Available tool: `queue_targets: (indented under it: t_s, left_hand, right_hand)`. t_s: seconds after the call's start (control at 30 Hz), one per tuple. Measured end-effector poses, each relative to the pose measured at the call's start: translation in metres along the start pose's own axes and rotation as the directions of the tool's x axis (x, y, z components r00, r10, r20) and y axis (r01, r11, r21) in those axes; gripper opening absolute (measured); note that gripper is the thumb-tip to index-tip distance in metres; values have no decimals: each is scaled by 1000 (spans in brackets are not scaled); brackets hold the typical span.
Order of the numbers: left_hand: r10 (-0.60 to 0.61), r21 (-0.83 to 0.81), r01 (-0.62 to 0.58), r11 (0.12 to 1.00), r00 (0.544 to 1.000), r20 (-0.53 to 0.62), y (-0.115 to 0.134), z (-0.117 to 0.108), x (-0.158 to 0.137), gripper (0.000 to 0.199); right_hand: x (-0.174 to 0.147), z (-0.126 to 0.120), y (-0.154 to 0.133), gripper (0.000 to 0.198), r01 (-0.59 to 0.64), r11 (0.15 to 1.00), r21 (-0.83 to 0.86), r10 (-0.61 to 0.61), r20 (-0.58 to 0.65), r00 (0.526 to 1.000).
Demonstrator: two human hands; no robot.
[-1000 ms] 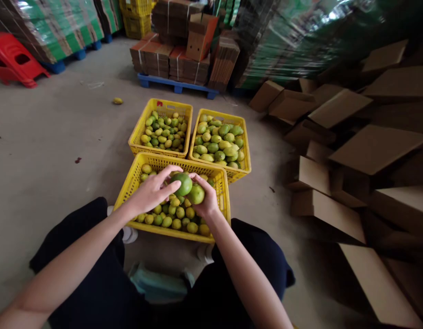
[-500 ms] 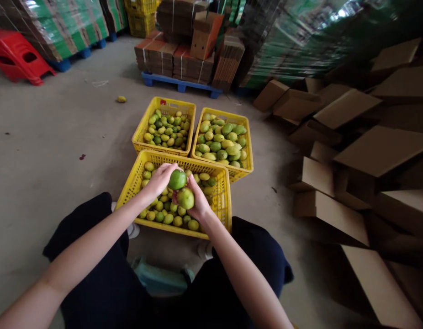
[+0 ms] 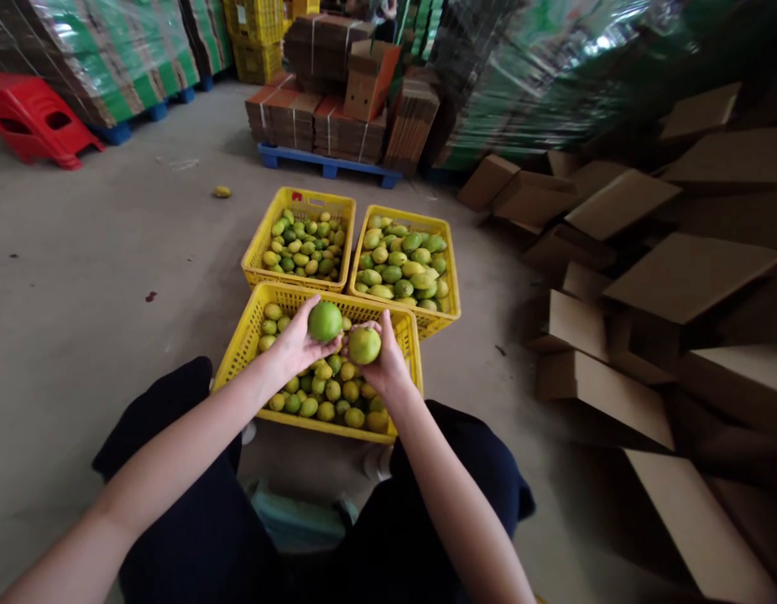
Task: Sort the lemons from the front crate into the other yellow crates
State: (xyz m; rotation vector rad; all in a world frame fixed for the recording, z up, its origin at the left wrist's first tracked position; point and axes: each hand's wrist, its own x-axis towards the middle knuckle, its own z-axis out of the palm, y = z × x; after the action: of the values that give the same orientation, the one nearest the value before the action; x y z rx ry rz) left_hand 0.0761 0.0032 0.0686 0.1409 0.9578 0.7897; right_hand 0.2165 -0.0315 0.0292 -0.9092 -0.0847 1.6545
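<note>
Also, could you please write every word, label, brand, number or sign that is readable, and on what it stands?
None can be read.
Red mark on the rear left yellow crate: too small.
White patch on the stacked yellow crates: too small.
Wrapped green stack, upper right: too blurred.

A warehouse or fruit-packing shed is being seen. At the far left corner of the floor [image 3: 143, 285], wrapped stacks [image 3: 121, 59] are being carried by blue pallets [image 3: 117, 134]; at its far edge, strapped bundles of flat cartons [image 3: 284, 113] are being borne by another. Boxes [image 3: 640, 201] are being kept heaped along its right edge, and fruit [image 3: 403, 288] is being held in yellow crates [image 3: 243, 344].
</note>
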Motion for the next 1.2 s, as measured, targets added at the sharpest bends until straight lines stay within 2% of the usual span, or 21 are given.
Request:
queue_targets:
  t_s: [0.13, 0.2, 0.33, 0.4, 0.47, 0.57, 0.7, 0.83, 0.93, 1.07, 1.13, 1.2]
  left_hand:
    - [-31, -61, 45, 997, 979, 203, -4, -2, -1, 41]
    - [-18, -81, 40, 996, 966, 257, -6, -4, -4, 40]
    - [65, -73, -50, 996, 976, 208, -6, -5, -9, 23]
    - [97, -90, -84, 992, 984, 151, -6, -4, -10, 18]
    - [85, -125, -72, 990, 991, 103, -6, -3, -11, 20]
    - [48, -188, -35, 982, 997, 64, -6, -2, -9, 25]
    - [33, -251, -7, 968, 995, 99, -3, -3, -10, 31]
    - [30, -293, 12, 956, 990, 137, 2, -5, -13, 33]
    - [34, -342, 5, 940, 994, 108, 6, -5, -12, 27]
    - [92, -360, -83, 929, 996, 7, 9, -4, -8, 10]
    - [74, -329, -63, 942, 997, 20, 9, -5, -7, 11]
    - [22, -287, -1, 958, 997, 69, 8, -6, -7, 20]
  right_hand:
    - [-1, -3, -6, 48, -81, 995, -49, 85, 68, 994]
    - [-3, -4, -9, 41, -87, 995, -55, 93, 112, 989]
    - [-9, -5, -11, 14, -11, 994, -111, 42, 282, 959]
    - [-11, -4, -9, 19, 16, 987, -160, 44, 366, 929]
    - [-10, -4, -6, 23, 45, 982, -181, 28, 382, 924]
    - [-6, -3, -1, 23, 91, 972, -216, -14, 332, 943]
    - [-3, -2, 3, 32, 102, 945, -312, 5, 326, 945]
    - [-6, 3, 5, 26, 67, 964, -258, 14, 301, 954]
    - [-5, 4, 7, 22, 42, 976, -212, 3, 210, 978]
    - [0, 1, 6, 22, 22, 993, -115, -15, 56, 998]
    - [1, -1, 3, 25, -27, 997, -67, 26, -10, 1000]
    - [0, -1, 0, 33, -73, 997, -37, 70, -74, 995]
